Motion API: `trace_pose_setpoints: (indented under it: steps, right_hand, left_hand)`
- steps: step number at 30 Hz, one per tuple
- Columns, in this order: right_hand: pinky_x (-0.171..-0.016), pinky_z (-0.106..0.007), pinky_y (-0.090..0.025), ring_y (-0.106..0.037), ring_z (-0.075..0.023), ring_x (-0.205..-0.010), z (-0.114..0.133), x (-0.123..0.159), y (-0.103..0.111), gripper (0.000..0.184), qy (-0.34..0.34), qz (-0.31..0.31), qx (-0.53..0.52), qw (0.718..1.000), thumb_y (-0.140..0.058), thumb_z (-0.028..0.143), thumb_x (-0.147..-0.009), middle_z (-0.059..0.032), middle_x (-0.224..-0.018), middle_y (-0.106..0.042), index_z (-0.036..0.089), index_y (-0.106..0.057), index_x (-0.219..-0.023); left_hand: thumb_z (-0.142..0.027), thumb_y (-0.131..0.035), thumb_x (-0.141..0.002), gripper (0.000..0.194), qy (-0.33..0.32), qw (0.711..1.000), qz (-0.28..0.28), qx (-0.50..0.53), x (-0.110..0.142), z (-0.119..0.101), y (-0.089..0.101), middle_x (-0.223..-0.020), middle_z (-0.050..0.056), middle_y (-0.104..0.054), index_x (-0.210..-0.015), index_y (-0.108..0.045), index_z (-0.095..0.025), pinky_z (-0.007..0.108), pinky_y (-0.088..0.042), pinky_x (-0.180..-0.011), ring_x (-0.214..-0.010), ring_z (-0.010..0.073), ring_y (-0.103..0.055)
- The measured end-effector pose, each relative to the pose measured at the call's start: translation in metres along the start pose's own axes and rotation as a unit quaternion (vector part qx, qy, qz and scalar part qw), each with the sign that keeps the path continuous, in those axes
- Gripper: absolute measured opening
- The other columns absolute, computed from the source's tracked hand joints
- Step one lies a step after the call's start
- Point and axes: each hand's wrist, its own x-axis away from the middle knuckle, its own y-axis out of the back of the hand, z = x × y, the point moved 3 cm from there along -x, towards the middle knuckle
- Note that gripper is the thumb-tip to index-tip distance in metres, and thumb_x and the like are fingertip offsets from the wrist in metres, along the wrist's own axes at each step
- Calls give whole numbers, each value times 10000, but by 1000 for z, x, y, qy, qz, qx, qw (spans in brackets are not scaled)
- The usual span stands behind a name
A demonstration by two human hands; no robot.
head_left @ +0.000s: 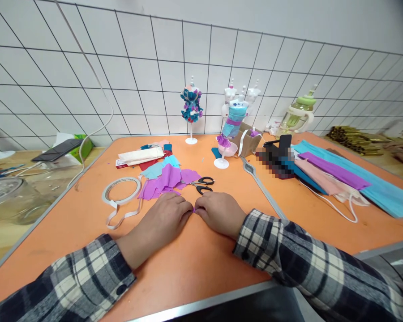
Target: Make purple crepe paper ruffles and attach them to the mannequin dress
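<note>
My left hand (169, 213) and my right hand (220, 212) meet low over the orange table, fingers pinched together. Between the fingertips a tiny bit of purple crepe paper (194, 209) shows; most of it is hidden by the fingers. Just beyond the hands lie cut purple crepe pieces (166, 181) and light blue ones (154, 169). Black-handled scissors (204, 181) rest beside them, blades partly over the purple paper. To the left is a roll of white tape (104, 195) with a loose strip (125, 218) trailing from it.
Small dress forms stand at the back, one in dark teal ruffles (191, 107), another in light blue (234, 120). Folded crepe paper (356, 179) lies on the right, near a green-lidded bottle (297, 118). A phone (57, 150) and clear container (13, 201) are at left.
</note>
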Motion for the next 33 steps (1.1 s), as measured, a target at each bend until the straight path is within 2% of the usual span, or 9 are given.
trace_pose_setpoints:
  steps: [5, 10, 12, 14, 23, 26, 29, 31, 33]
  right_hand:
    - [-582, -274, -316, -613, -173, -777, -1, 1, -3, 225, 5, -8, -8, 1000, -516, 327, -952, -37, -892, -666, 221, -706, -898]
    - [-638, -262, -351, -614, -163, -823, -5, -1, -6, 173, -17, -22, -55, 998, -593, 327, -917, -21, -945, -669, 236, -673, -1040]
    - [-641, -262, -353, -609, -162, -825, -6, -1, -6, 153, -17, -14, -54, 998, -593, 326, -919, -23, -934, -666, 231, -689, -993]
    - [-636, -264, -351, -605, -163, -820, -7, -1, -6, 154, -4, -5, -43, 999, -583, 320, -927, -26, -912, -663, 223, -702, -926]
    - [-551, -275, -308, -598, -155, -722, -5, 2, -8, 246, 69, -22, 37, 997, -445, 278, -996, -31, -887, -642, 189, -661, -918]
    - [-527, -274, -289, -600, -153, -722, -8, 2, -6, 227, 60, -45, 58, 995, -427, 258, -1004, -34, -924, -636, 187, -635, -947]
    - [-511, -273, -272, -606, -154, -753, -10, 2, -2, 193, 59, -76, 66, 993, -433, 252, -1003, -31, -959, -632, 193, -615, -974]
    - [-496, -276, -250, -599, -154, -737, -7, 3, -1, 184, 72, -84, 74, 991, -437, 262, -1003, -28, -945, -628, 197, -607, -973]
    - [-480, -281, -223, -587, -152, -707, -2, 5, 0, 164, 89, -84, 86, 989, -449, 248, -995, -25, -917, -625, 196, -603, -978]
  left_hand:
    - [-172, -535, -928, 196, -9, 1000, 11, 4, 1, 1, -2, -857, 61, -718, -926, -730, -194, 380, -470, -802, -861, 235, -628]
    - [-148, -535, -917, 203, -22, 1000, 12, -8, 1, 2, -2, -884, 69, -720, -936, -734, -183, 389, -456, -842, -904, 238, -629]
    - [-146, -535, -914, 199, -21, 1000, 13, -4, 1, 2, -2, -880, 66, -718, -923, -731, -182, 388, -454, -833, -894, 234, -629]
    - [-148, -533, -914, 197, -22, 1000, 13, -1, 1, 2, -1, -865, 61, -716, -916, -727, -184, 387, -452, -819, -881, 231, -628]
    - [-168, -510, -928, 219, -52, 999, -11, -3, 1, 5, 5, -843, 44, -715, -892, -722, -208, 399, -440, -806, -868, 229, -609]
    - [-262, -498, -949, 229, -29, 999, -39, 9, 1, 11, 9, -966, 74, -700, -1025, -705, -201, 402, -454, -844, -960, 244, -588]
    - [-431, -567, -909, 378, -2, 995, -102, 9, 4, 17, 14, -1160, 120, -639, -1196, -642, -197, 448, -440, -915, -1095, 286, -541]
    - [-480, -617, -864, 423, 1, 992, -126, -10, 6, 15, 15, -1234, 124, -608, -1199, -640, -222, 498, -406, -948, -1159, 320, -507]
    - [-449, -624, -861, 332, -5, 991, -128, -36, 8, 9, 16, -1281, 107, -600, -1133, -667, -262, 540, -364, -963, -1212, 343, -475]
